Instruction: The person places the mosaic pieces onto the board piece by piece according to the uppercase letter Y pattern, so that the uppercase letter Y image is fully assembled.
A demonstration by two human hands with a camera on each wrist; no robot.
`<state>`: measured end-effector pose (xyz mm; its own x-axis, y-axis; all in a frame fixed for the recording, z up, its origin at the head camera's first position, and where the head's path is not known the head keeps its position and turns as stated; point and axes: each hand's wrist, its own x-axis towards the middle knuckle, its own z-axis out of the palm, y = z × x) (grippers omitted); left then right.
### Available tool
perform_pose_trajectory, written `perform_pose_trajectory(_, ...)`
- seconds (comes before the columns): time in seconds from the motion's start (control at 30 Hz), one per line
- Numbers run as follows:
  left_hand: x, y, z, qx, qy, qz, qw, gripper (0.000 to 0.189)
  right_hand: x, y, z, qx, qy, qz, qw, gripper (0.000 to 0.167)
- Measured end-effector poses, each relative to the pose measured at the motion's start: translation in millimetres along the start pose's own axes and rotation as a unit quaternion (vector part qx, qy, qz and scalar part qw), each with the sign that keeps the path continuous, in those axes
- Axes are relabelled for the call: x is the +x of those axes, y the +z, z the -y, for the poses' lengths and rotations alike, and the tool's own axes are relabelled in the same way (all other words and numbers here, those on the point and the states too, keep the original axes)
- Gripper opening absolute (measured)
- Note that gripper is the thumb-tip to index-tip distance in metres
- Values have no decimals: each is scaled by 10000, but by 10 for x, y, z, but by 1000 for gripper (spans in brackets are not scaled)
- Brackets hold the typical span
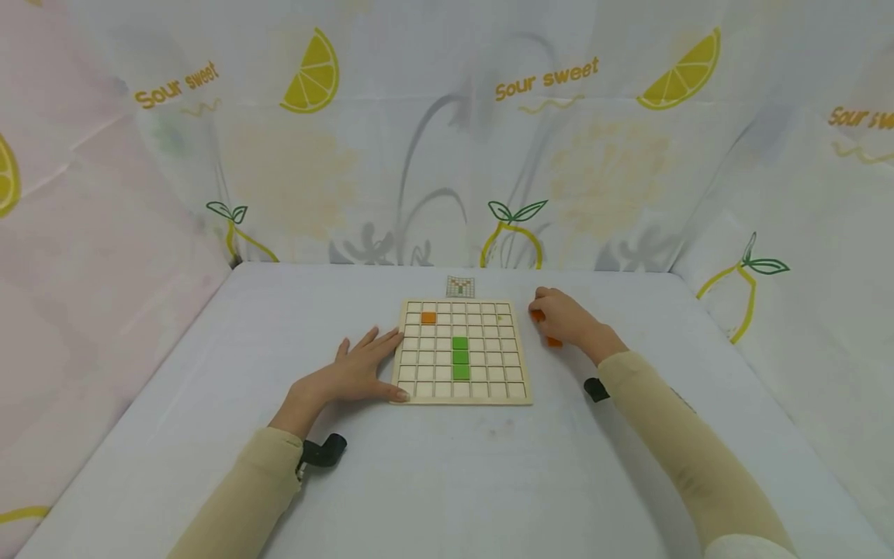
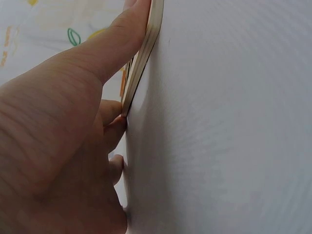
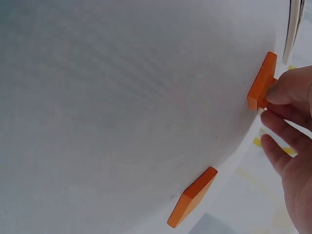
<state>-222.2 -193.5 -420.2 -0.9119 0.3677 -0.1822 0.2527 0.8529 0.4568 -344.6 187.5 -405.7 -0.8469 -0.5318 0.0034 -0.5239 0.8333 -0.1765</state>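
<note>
A square wooden grid board (image 1: 461, 401) lies on the table, with an orange tile (image 1: 428, 318) in its upper left part and a column of three green tiles (image 1: 460, 358) near the middle. My left hand (image 1: 352, 374) rests spread along the board's left edge; its thumb lies at the near left corner and the fingertips touch the side. Right of the board, my right hand (image 1: 564, 317) pinches an orange tile (image 3: 262, 83) at the table surface, the thumb on its face. Another orange tile (image 3: 193, 197) lies on the table close by.
A small printed card (image 1: 460, 287) with a grid pattern lies just behind the board. White cloth covers the table (image 1: 447, 481), and a lemon-patterned curtain (image 1: 433, 155) hangs behind and at both sides. Each wrist wears a black camera mount (image 1: 325, 450).
</note>
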Motion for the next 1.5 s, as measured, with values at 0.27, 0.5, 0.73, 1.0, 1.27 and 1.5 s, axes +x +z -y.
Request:
perform_pose_trajectory(0.27, -4, -14, -15, -48, -1, 8, 10000, 114, 37, 19, -19, -93, 12, -73, 9999, 24)
perform_pose_trajectory(0.5, -2, -6, -13, -82, -20, 11, 10000, 114, 48, 27, -29, -104, 27, -78, 9999, 20)
perform_pose_trajectory(0.73, 5, -5, -1, -83, -21, -5, 10000, 114, 70, 30, -16, -206, 1, -134, 9997, 11)
perform_pose_trajectory(1.0, -8, -21, -31, -118, -22, 17, 9999, 114, 73, 26, -18, -112, 167, -105, 9997, 11)
perform_pose_trajectory(1.27, -6, -11, -29, -94, 5, -25, 10000, 113, 73, 42, -27, -82, 20, -250, 9997, 14)
perform_pose_trajectory(1.5, -4, -11, -30, -116, -21, 0, 9999, 114, 65, 27, 10, 138, 199, -154, 9996, 16)
